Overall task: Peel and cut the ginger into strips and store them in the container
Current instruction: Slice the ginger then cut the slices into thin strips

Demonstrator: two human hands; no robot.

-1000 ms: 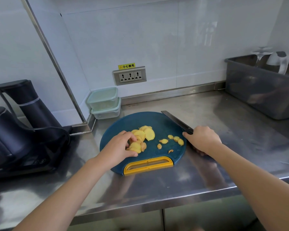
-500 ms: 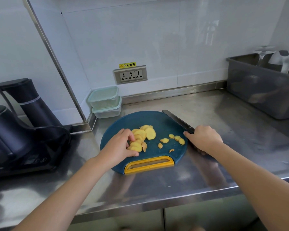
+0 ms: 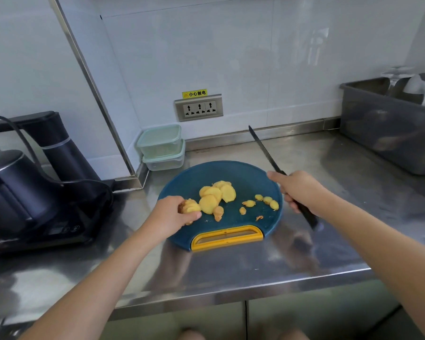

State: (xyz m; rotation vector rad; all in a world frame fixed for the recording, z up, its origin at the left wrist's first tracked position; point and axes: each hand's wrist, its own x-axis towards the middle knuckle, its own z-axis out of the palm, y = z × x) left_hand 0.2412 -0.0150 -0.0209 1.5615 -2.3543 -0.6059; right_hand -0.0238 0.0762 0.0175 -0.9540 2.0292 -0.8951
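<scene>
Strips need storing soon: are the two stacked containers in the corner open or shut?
Shut. Both stacked containers carry pale green lids, seated flat on top. Whether anything is inside cannot be told.

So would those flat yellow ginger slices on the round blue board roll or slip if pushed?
Probably not roll: the flat yellow ginger slices lie on their faces, overlapping in a heap. Pushed, they would likely slide over the smooth round blue cutting board. They look thin, so probably light and easy to scatter.
</scene>
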